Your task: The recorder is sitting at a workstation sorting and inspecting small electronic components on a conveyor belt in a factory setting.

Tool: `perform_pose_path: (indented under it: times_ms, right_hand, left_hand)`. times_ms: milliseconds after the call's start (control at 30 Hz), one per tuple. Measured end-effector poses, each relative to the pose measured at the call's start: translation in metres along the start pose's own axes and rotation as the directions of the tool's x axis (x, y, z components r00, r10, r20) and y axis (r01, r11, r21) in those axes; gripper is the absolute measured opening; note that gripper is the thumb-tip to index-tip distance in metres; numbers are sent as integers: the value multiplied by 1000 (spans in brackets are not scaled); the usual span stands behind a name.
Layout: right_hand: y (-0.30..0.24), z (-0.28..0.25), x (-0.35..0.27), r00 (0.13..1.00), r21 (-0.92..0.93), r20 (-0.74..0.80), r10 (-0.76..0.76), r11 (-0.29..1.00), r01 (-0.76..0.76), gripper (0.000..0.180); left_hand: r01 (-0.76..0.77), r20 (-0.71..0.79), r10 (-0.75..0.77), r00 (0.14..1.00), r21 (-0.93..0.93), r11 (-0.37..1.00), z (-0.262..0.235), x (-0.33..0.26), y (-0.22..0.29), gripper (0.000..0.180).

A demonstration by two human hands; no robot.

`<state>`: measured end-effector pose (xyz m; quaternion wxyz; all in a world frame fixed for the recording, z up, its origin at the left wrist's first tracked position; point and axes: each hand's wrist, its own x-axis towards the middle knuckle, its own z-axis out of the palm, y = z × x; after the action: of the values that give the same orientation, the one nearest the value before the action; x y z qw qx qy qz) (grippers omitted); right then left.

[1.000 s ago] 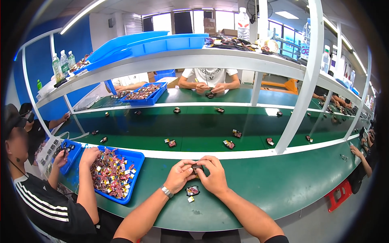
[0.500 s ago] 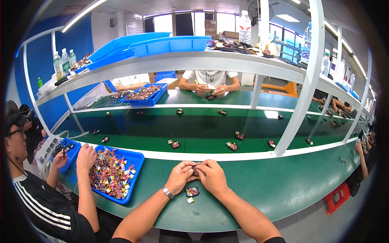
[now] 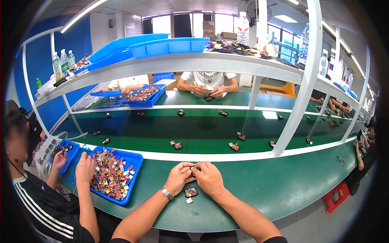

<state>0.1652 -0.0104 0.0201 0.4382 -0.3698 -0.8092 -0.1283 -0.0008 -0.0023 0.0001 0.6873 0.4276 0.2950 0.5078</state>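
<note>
Head view, your bench. Your left hand [image 3: 179, 177] and right hand [image 3: 209, 179] meet knuckle to knuckle above the green bench top [image 3: 259, 190]. Fingers of both curl closed around one small dark part [image 3: 193, 168], pinched between the fingertips and mostly hidden. You wear a metal wristwatch [image 3: 166, 193] on the left wrist.

Loose on the bench, just below your hands: one dark finished piece [image 3: 190, 191] and, touching its lower edge, a small pale chip [image 3: 189, 200].

Containers:
- Blue tray [image 3: 133, 174], to your left on the bench: a heap of small red, yellow and silver parts [image 3: 109, 176]. The hand of the person beside you [image 3: 84, 169] rests on its near-left rim.
- Small blue bin [image 3: 72, 150], further left: a few dark parts; that person's other hand is at it.
- Blue tray across the belt [image 3: 156, 98]: a flat layer of mixed small parts, in front of a seated worker [image 3: 129, 85].
- Empty-looking blue trays [image 3: 170, 45] lie tilted on the upper shelf; what is inside cannot be seen.

Green conveyor belt [image 3: 202, 129]: scattered dark pieces, well apart from each other, running left to right.

Upper shelf: clear plastic bottles [image 3: 63, 62] at the left end, one tall bottle [image 3: 242, 28] at the centre.
</note>
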Motion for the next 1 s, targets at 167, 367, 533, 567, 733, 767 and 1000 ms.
perform_pose_path:
  times_ms: [167, 367, 533, 567, 733, 767, 1000]
  right_hand:
    - [-6, 0, -1, 998, 82, 54, 32, 996, -36, 26]
    - [16, 9, -4, 997, 94, 10, 78, 993, -78, 29]
    - [111, -15, 0, 929, -85, -142, 342, 931, -356, 21]
    - [143, -17, -10, 879, -111, -228, 419, 886, -451, 21]
    - [231, -46, -33, 715, -220, -321, 622, 685, -695, 21]
    - [241, -48, -36, 712, -222, -325, 622, 682, -697, 21]
    - [251, -37, -13, 775, -465, -179, 606, 642, -609, 47]
  left_hand:
    - [-14, -72, 12, 997, -30, 999, -4, 3, -1, 24]
    - [0, -29, -2, 1000, -70, 998, 6, -2, 11, 36]
    - [1, -20, -1, 1000, 20, 1000, -3, 1, 15, 44]
    - [4, 4, -4, 1000, 41, 999, -1, 2, 13, 40]
    - [14, 13, -16, 1000, 111, 994, 3, 2, 13, 31]
    - [17, 19, -19, 1000, 114, 993, 3, 2, 12, 30]
    - [7, 26, -11, 1000, 145, 989, -1, 1, 13, 28]
